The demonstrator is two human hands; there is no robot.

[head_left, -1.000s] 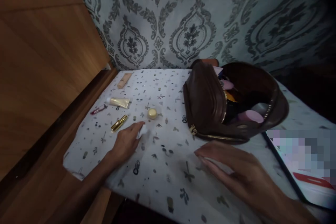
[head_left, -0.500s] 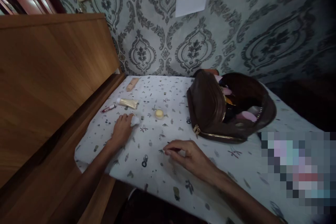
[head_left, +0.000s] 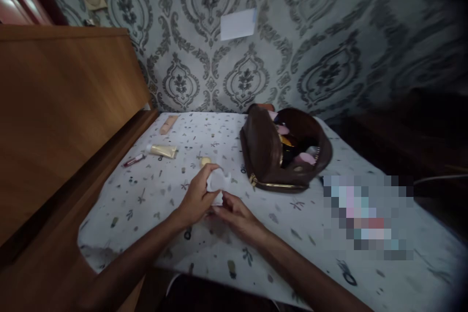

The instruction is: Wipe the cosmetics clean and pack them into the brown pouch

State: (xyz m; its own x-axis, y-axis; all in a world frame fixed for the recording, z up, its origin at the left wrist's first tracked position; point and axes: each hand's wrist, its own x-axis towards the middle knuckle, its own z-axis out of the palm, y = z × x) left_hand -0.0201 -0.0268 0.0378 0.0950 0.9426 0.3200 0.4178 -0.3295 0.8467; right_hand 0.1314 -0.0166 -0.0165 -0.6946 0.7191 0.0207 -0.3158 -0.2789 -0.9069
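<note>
A small white container point(head_left: 218, 180) with a rounded top is held up over the table in front of me. My left hand point(head_left: 193, 200) is closed around its left side. The fingers of my right hand point(head_left: 241, 218) pinch its lower right part, close against my left fingertips. Its exact kind cannot be made out. Just behind my left hand, a small yellow round jar point(head_left: 205, 161) is partly covered by the fingers. Farther left lie a gold tube point(head_left: 163, 151) with a white cap, a slim dark red lip gloss tube point(head_left: 134, 160) and a peach-coloured tube point(head_left: 168, 125).
On the right of the table point(head_left: 153, 239), under a patterned white cloth, stands an unzipped brown bag point(head_left: 261, 156) holding several cosmetic items. A blurred-out item point(head_left: 365, 214) lies to its right. Wooden furniture point(head_left: 73, 107) borders the left, and a patterned wall rises behind.
My left hand has lifted the small white container off the cloth and brought it right, toward me. My right hand has moved in to meet it. The camera view has turned right.
</note>
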